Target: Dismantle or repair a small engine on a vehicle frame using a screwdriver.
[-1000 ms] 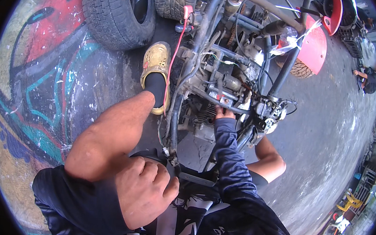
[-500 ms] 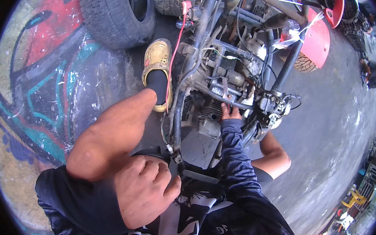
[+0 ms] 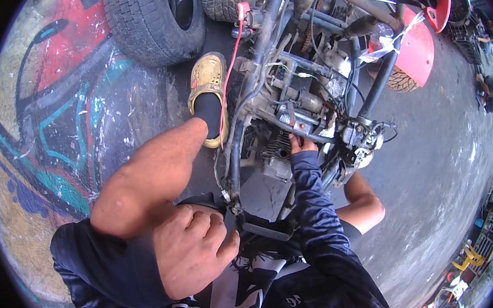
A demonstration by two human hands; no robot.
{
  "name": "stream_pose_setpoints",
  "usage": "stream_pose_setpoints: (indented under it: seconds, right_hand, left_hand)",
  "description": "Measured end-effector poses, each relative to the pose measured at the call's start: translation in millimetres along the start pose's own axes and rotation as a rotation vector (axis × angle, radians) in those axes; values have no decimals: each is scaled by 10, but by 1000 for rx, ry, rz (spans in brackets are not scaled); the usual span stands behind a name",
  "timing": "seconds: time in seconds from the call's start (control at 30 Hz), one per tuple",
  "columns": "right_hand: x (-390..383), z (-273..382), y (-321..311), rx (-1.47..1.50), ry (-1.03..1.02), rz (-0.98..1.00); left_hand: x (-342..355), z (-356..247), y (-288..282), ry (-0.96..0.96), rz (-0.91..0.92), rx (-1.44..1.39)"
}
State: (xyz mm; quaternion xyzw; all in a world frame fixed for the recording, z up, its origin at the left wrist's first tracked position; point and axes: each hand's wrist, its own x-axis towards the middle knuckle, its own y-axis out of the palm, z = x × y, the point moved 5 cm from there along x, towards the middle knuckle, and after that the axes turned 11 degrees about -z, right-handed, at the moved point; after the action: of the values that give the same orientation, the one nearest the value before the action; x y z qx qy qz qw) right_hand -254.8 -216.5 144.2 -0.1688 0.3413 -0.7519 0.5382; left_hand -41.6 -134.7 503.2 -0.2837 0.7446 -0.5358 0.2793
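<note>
My left hand (image 3: 192,257) rests on my lap as a loose fist with nothing visible in it, beside the lower end of a dark frame tube (image 3: 235,165). My right hand (image 3: 301,144), in a dark blue sleeve, reaches forward into a small vehicle's bare engine (image 3: 278,153). Its fingers touch the metal just under a horizontal tube, and their tips are hidden there. A carburettor (image 3: 363,139) hangs just right of that hand. A red wire (image 3: 230,71) runs down the frame on the left.
My left foot in a gold clog (image 3: 207,78) stands beside the engine. Two tyres (image 3: 153,13) lie at the top left on a painted floor (image 3: 47,109). A red panel (image 3: 418,51) sits behind the frame. Another person (image 3: 489,92) crouches far right on grey concrete.
The view has shifted slightly. My right hand stays at the engine and my left fist stays on my lap.
</note>
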Motion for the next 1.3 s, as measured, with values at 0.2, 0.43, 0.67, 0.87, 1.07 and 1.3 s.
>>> stream_pose_setpoints:
  seconds: [0.2,0.43,0.67,0.87,1.07,1.3]
  right_hand:
    - [-106,14,-10,-3,27,10]
    - [-185,39,-62,-27,-125,61]
    - [-112,-62,-64,45,-141,102]
    - [10,-32,-117,-106,-107,189]
    - [-25,-41,-88,-1,405,437]
    - [66,27,-133,-259,-1,395]
  left_hand:
    - [-1,5,17,-8,-10,-7]
    - [5,25,-9,-7,-15,-6]
    - [9,22,-6,13,-1,15]
    - [7,21,-20,-6,50,-44]
    - [32,15,-13,5,43,-43]
    - [46,34,-2,22,-12,-10]
